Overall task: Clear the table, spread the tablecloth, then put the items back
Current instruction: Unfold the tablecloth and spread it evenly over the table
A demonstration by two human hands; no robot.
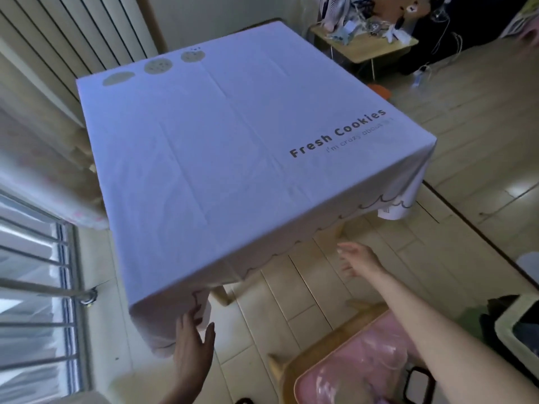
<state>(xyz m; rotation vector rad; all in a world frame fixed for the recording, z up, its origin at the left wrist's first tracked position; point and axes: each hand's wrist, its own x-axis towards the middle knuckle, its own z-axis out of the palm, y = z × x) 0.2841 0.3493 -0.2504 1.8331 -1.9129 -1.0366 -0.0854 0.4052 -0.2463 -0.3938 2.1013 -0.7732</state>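
The tablecloth [221,158] lay spread over the counter [220,294], w/ the printed side up, edges hanging down on the near and right sides, nothing set on top yet. We judged the step in hand was the last squaring-up of the cloth before the items go back: best done by tugging the near corner down evenly so the scalloped hem hangs level, and smoothing the fold creases outward w/o dragging the whole sheet off centre. Our left hand [191,342] was at the near corner's drape, palm toward the cloth, fingers spread and just touching or almost touching it; its grip was apart, clamped on nothing. Our right hand [357,259] hung out over the floor beside the near edge, arm stretched fwd, fingers loose and apart, holding nothing, not touching the cloth.
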